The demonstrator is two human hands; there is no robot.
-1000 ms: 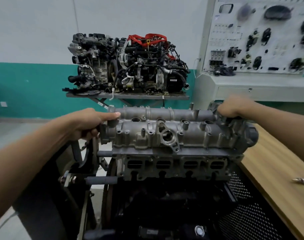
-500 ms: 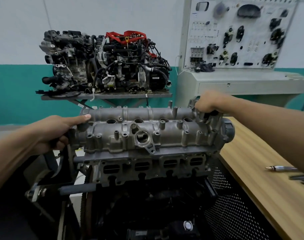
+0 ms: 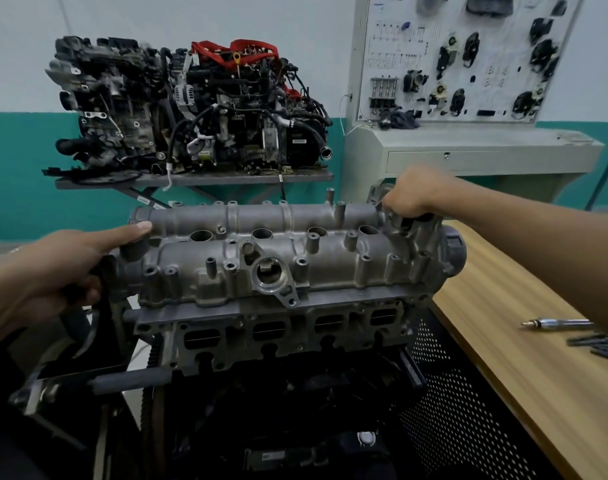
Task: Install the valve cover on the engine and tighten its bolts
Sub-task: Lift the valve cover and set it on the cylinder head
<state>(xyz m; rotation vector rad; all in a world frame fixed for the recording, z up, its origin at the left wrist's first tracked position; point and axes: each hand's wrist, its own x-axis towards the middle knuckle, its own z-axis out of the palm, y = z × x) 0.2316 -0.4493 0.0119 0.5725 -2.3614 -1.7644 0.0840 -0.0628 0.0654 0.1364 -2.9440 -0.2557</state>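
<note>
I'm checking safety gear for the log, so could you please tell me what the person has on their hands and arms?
Nothing is worn on either. The left hand and the right hand are bare, with no gloves, rings or watch showing. Both forearms are bare as far as the frame edge, with no sleeve in view. The left thumbnail is short and unpainted.

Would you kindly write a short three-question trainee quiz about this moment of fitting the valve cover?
1. True or false: both hands grip the valve cover, one at each end.
2. Where does the silver tool lie? A) on the wooden table B) on the cover C) on the floor
3. Fill in: the left hand holds the cover's ____ end.

Key: 1 true, right hand included; 2 A; 3 left.
</note>
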